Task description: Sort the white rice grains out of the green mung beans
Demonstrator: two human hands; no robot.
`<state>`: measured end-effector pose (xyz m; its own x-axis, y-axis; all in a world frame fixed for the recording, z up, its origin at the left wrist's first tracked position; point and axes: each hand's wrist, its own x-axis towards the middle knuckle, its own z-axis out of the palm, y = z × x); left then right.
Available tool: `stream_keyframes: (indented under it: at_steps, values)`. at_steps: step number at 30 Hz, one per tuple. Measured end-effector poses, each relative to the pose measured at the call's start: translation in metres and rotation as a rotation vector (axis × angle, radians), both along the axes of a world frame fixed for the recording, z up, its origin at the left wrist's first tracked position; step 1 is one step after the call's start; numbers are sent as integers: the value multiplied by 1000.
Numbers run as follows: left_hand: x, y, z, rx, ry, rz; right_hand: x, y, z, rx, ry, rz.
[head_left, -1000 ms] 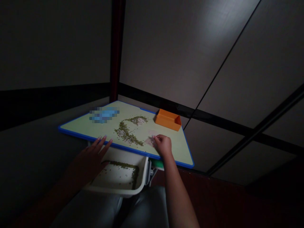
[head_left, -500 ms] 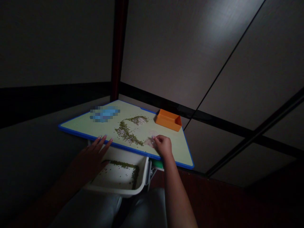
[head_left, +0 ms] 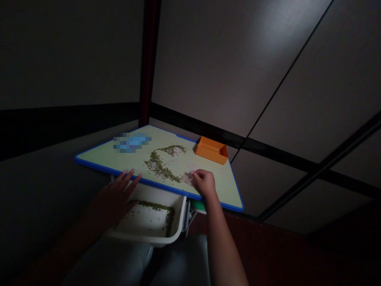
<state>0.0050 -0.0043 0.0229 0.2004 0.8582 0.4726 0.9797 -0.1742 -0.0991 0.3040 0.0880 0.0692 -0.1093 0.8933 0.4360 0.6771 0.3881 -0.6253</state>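
My right hand (head_left: 204,182) is closed, thumb and fingertips pinched together low over the yellow tabletop (head_left: 222,190). What the pinch holds, if anything, is too small to make out. Left of it, small green beans (head_left: 160,169) lie scattered in a curved band on a printed picture. My left hand (head_left: 117,194) has its fingers spread, with the fingertips resting on the table's blue front edge and nothing held. Below that hand, a white drawer (head_left: 166,240) is pulled out, with more green beans along its far and right sides.
An orange open box (head_left: 212,151) stands at the table's back right corner. A blurred blue patch (head_left: 132,143) is at the left of the tabletop. Dark wall panels (head_left: 208,71) rise behind the table. Something green (head_left: 198,205) shows under the front edge.
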Motion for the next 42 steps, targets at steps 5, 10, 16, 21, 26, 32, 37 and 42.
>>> stream_keyframes:
  at_steps: [5, 10, 16, 21, 26, 32, 37, 42]
  values:
    - [3, -2, 4, -31, 13, 22, 4, 3, -4, -57, 147, 74]
    - [-2, 1, -3, 2, 35, 1, 11, 4, -6, -115, 244, 107]
    - [-3, 0, -2, 27, 9, -12, 10, 6, -11, -112, 142, 81]
    - [2, -2, 3, 5, -42, -18, 7, 6, -11, -52, 15, 1]
    - [3, -1, 2, 6, -50, -22, 4, 5, -7, 4, -67, -62]
    - [0, 1, -2, 25, -36, -33, 0, 1, 0, 38, -129, -34]
    - [-1, 2, -4, 17, -38, -21, 0, -2, 3, 61, -164, -94]
    - [1, 0, 0, 15, -24, -20, -1, -1, 3, 40, -151, -50]
